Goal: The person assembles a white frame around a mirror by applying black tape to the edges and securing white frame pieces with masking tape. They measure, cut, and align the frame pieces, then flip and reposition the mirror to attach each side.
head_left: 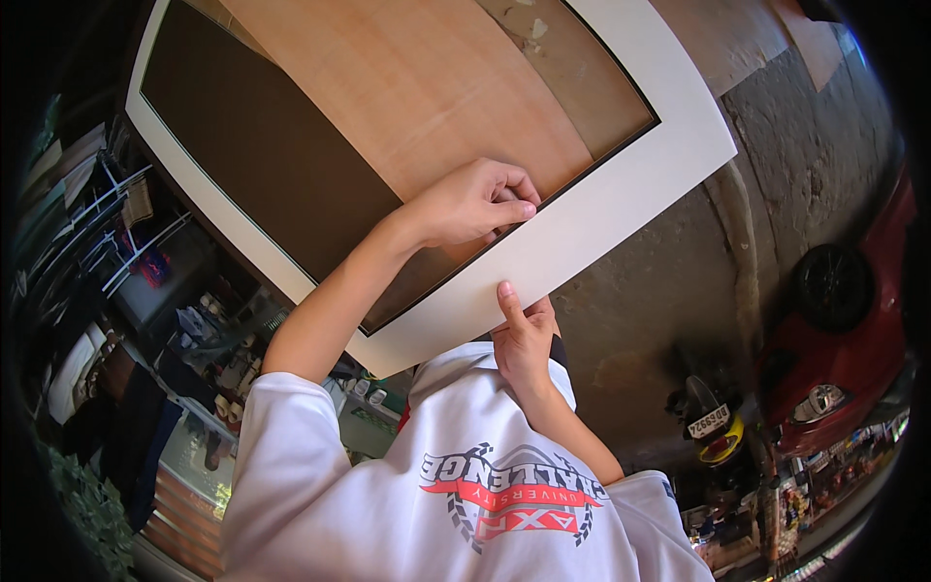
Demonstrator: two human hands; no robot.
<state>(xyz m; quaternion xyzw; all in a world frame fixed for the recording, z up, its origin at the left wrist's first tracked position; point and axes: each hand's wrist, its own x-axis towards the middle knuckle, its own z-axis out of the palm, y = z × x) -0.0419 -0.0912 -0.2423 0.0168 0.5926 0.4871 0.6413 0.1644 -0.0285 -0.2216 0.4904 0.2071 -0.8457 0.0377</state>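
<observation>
A large white frame-shaped board [621, 189] with a black inner edge [446, 276] fills the upper middle. Through its opening show a dark brown panel [262, 145] on the left and a light wooden sheet [417, 97] in the middle. My left hand [475, 202] reaches over the opening, its fingers curled and thumb tip at the black edge. Whatever those fingers pinch is hidden. At the board's near side, my right hand [524, 339] grips the outer edge, thumb on top and fingers partly hidden beneath.
Racks with hanging clothes [92, 364] and small items stand at the left. A grey concrete floor [650, 301] extends to the right, where a red car [844, 359] and a yellow and black motorbike [716, 436] are parked. Another thin wooden sheet [810, 44] lies at the upper right.
</observation>
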